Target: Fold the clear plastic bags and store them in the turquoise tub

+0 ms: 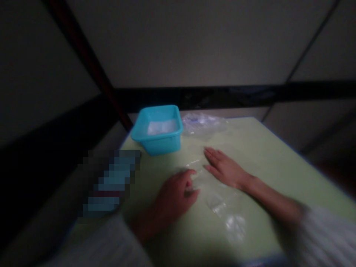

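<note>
A clear plastic bag (222, 209) lies loosely spread on the table, its outline faint and shiny in places. My left hand (176, 191) is at its left side, fingers curled and thumb standing apart from the index finger; nothing shows in the gap between them. My right hand (226, 168) rests flat beside the bag's upper right part, fingers stretched out and palm down. Blur hides whether the left fingertips touch the film.
A turquoise plastic basin (160, 142) with white, flat items (162, 127) inside stands at the back left. Right of it lies a crumpled heap of clear plastic (204, 122). A pixelated object (114, 181) is at the left edge of the yellow-green table (278, 163).
</note>
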Demonstrator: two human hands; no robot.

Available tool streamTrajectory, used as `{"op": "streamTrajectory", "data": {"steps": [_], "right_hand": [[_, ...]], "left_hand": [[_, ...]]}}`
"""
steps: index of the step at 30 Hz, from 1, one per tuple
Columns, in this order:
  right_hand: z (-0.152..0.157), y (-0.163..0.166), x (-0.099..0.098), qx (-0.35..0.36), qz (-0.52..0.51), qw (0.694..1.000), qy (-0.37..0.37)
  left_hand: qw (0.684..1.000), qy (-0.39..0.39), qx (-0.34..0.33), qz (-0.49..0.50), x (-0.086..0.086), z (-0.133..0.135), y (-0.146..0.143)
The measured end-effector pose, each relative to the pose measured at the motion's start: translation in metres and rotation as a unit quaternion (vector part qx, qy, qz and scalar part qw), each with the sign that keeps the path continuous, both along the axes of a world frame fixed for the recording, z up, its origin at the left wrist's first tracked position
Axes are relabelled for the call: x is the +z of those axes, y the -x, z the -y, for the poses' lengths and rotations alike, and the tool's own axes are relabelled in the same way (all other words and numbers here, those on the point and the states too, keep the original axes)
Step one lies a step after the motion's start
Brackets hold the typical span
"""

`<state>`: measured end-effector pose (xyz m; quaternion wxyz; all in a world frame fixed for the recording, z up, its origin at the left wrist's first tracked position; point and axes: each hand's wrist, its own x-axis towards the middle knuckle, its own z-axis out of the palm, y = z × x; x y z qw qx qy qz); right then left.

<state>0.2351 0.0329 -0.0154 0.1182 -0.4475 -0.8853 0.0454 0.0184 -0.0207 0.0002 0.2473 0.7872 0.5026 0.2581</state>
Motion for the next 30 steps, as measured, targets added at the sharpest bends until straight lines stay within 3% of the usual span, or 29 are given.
{"op": "streamTrajectory", "data": {"steps": [3,8,13,18,21,23,25,27,30], "right_hand": [[-0.001,-0.001,0.000,-0.004,0.000,1.000,0.000],[0.000,-0.001,0.002,-0.010,-0.002,1.000,0.001],[-0.001,-0.002,0.000,-0.011,-0.007,1.000,0.000],[-0.001,-0.003,0.000,-0.010,-0.014,1.000,0.003],[-0.001,-0.003,0.005,-0.016,-0.025,1.000,0.006],[0.001,-0.001,0.011,-0.016,-0.037,0.999,0.002],[0.004,0.003,0.016,-0.003,-0.052,0.999,-0.005],[0.008,0.008,0.019,0.025,-0.063,0.998,-0.006],[0.015,0.016,0.019,0.075,-0.056,0.996,0.008]], "left_hand": [[0.990,0.107,0.008,0.088,0.001,-0.006,0.000],[0.941,0.293,-0.016,0.166,0.012,-0.013,0.011],[0.909,0.384,-0.028,0.159,0.020,-0.015,0.023],[0.898,0.424,-0.055,0.101,0.025,-0.016,0.036],[0.940,0.334,-0.019,0.073,0.033,-0.015,0.037],[0.979,0.184,0.055,0.069,0.035,-0.014,0.031],[0.993,0.026,0.099,0.055,0.030,-0.011,0.022],[0.993,-0.099,0.060,0.018,0.018,-0.008,0.013],[0.979,-0.170,-0.036,-0.102,-0.003,-0.004,0.000]]}}
